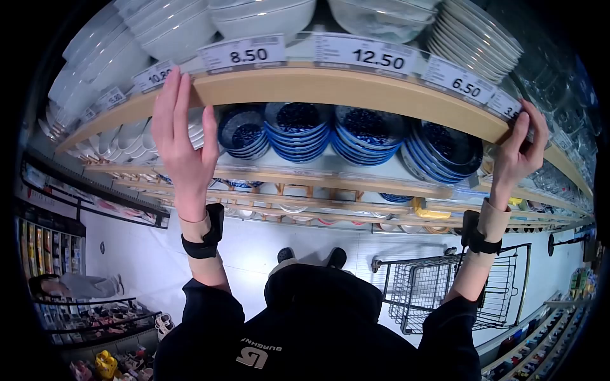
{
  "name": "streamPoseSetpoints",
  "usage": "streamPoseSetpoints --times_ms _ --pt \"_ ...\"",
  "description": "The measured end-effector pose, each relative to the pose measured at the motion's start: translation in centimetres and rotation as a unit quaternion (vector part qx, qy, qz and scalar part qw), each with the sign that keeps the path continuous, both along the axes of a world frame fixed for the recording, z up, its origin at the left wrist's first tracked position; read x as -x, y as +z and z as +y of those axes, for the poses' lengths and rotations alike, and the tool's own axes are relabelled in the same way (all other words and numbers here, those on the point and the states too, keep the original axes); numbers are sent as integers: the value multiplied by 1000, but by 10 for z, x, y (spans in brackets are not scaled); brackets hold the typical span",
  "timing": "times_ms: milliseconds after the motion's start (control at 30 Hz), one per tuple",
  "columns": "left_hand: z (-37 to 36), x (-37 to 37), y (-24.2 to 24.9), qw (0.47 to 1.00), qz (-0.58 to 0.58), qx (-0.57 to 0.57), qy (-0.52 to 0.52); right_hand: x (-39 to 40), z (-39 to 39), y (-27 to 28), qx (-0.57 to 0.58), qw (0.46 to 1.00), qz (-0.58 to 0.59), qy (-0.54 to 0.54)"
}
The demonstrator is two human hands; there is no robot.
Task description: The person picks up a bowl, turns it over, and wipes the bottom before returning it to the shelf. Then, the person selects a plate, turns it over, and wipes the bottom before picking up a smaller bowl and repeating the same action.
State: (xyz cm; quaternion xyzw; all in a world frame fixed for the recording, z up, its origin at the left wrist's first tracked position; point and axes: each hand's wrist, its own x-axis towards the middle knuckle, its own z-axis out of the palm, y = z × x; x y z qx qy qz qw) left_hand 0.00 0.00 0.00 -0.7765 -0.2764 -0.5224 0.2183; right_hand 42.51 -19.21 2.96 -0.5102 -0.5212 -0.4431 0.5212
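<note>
My left hand (181, 136) is raised to the wooden shelf edge (267, 87), fingers stretched out and thumb apart, holding nothing. Its fingertips overlap the price label reading 10.80 (152, 79). Over at the right end of that edge, my right hand (524, 143) has bent fingers closed on the shelf edge, thumb and forefinger right at the last price label (504, 103). Between the hands, on the shelf below, stand several stacks of blue-rimmed, dark speckled dishes (297, 130). White bowls (264, 16) and stacked plates (473, 38) fill the upper shelf.
A wire shopping cart (416, 289) stands on the pale floor (248, 251) at my right. White spoons (121, 140) lie under the shelf at left. Glassware (562, 82) lines the far right. Another person (82, 286) is in the aisle at left, near racks of shoes (95, 317).
</note>
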Motion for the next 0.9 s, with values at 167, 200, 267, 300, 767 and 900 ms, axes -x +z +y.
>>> streamPoseSetpoints --times_ms 167,200,267,300,767,900 --pt "25 57 -8 999 33 11 24 23 18 5 -35 997 69 3" --pt "34 73 0 999 44 4 23 31 23 -2 -53 994 93 4" --pt "45 91 -6 999 22 11 25 31 25 -1 -65 994 82 -11" --pt "51 101 -2 999 18 8 25 37 28 -4 -79 992 93 -15" --pt "74 115 -20 998 -36 30 -42 49 20 -1 -24 982 120 -143" --pt "72 113 -18 997 -38 42 -50 58 14 7 11 979 92 -179"
